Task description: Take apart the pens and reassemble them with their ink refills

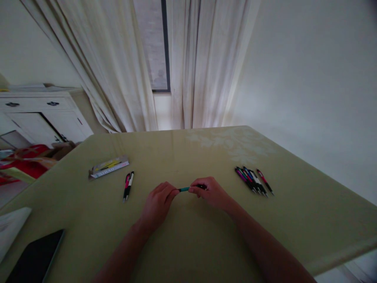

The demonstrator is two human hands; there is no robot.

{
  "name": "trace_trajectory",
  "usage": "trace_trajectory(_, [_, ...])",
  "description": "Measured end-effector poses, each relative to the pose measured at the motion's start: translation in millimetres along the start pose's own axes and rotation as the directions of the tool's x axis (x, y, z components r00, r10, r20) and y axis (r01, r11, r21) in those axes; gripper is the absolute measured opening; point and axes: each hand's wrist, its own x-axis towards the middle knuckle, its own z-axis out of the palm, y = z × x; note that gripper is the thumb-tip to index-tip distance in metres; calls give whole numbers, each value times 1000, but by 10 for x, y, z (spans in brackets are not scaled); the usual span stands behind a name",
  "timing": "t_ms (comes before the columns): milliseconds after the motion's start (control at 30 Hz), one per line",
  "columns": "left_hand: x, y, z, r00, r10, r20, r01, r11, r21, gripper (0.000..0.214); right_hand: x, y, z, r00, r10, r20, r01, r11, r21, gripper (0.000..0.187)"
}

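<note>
Between my two hands a teal pen [184,189] with dark ends is held level, just above the table. My left hand [159,202] pinches its left end, and my right hand [210,192] is closed round its right end; the fingers hide parts of both ends. To the left lie two pens, one pink and black [126,186], the other white and black [130,185]. On the right, several pens [251,181] lie side by side in a row, with a red and black pen [265,182] slightly apart from them.
A pen box [108,167] lies at the left on the cloth-covered table [176,157]. Nearer, at the lower left, are a black tablet or phone [37,255] and a white object [11,226]. Curtains, a window and a white cabinet [44,118] stand beyond the table.
</note>
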Motion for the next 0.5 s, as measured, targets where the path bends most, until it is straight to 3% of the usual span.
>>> trace_trajectory(500, [-22,-39,9,998,63,-5,-61,986,152,32,14,46,13,999,-40,-14,40,998,-41,39])
